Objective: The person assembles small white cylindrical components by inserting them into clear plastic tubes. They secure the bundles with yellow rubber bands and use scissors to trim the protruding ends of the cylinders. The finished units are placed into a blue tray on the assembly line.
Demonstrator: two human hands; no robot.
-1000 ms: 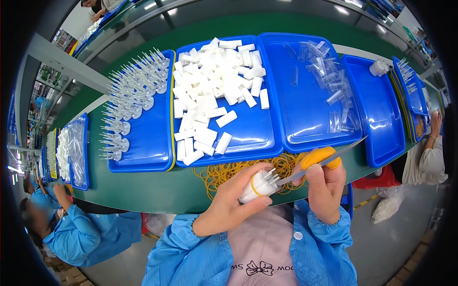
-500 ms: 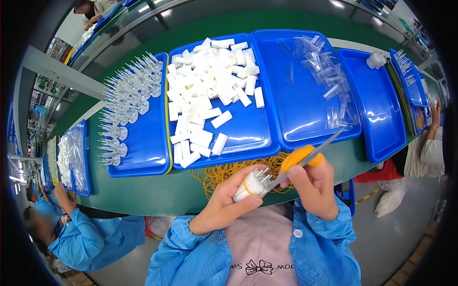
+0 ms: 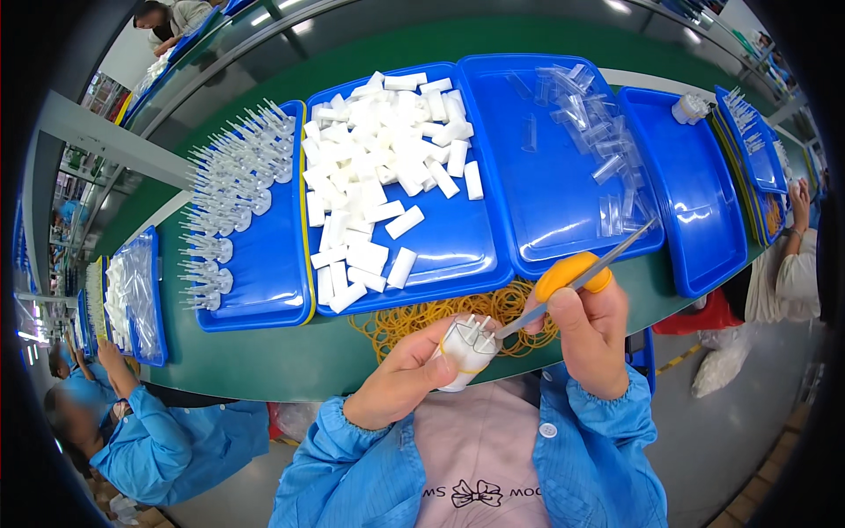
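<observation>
Low in the middle, my left hand (image 3: 409, 368) is closed round a white cylindrical assembly (image 3: 466, 359). It has a clear outer part, a yellow rubber band about it and several thin white prongs on top. My right hand (image 3: 591, 341) grips a slim metal tool (image 3: 607, 260) with a yellow-orange handle part; its exact kind cannot be made out. One pointed end comes down to the prongs' side of the assembly, and the other sticks up toward the far right. Beyond both hands lies a pile of yellow rubber bands (image 3: 387, 327) on the green table.
A blue tray (image 3: 449, 251) holds white foam-like blocks (image 3: 378, 158). Left of it, another tray has clear pronged pieces (image 3: 238, 176). Rightward stand a tray of clear tubes (image 3: 603, 136) and one with a single bundle (image 3: 691, 108). Co-workers sit at left (image 3: 167, 444) and right.
The assembly has turned slightly in my left hand, so its prongs show more upright. My right hand and the tool have shifted a little to the right.
</observation>
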